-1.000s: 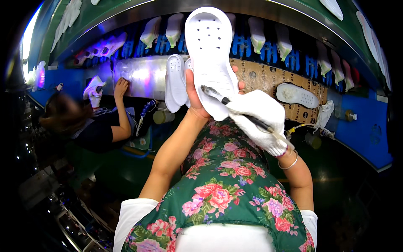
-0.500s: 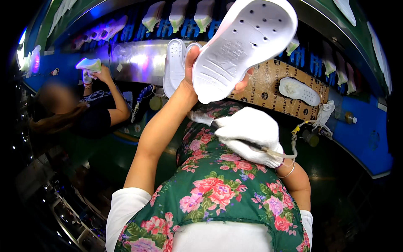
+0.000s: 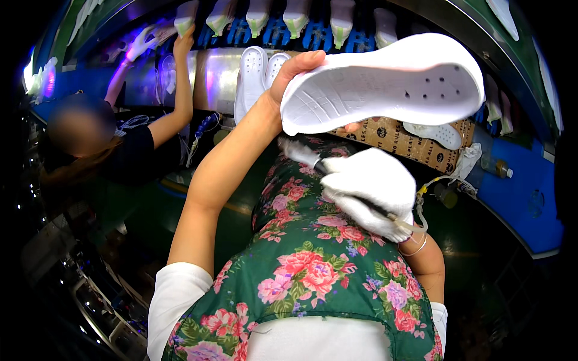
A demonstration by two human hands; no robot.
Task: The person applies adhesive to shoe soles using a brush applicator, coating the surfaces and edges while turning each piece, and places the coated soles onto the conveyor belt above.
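Note:
My left hand [image 3: 288, 77], bare, is closed round the narrow end of a white shoe sole [image 3: 385, 84]. That sole lies nearly level across the view, its hollow face toward me and its holed broad end to the right. Below it my right hand [image 3: 373, 186], in a white glove, grips a brush [image 3: 304, 155] with a dark collar. The bristles are pale and blurred, pointing left, apart from the sole. A thin clear tube [image 3: 421, 224] runs from the brush handle past my wrist.
Two white soles [image 3: 248, 78] stand on the metal ledge. Another sole [image 3: 445, 136] lies on printed cardboard [image 3: 424, 155], beside a crumpled cloth [image 3: 466, 161] and a bottle [image 3: 498, 166]. White-green shoes [image 3: 296, 21] hang on blue holders behind. A co-worker [image 3: 129, 144] reaches up at the left.
The sole in my left hand has swung from upright-slanting to nearly level, its broad end moving right and down. My right hand shifted slightly right with the brush. The co-worker's hands rose toward the rack.

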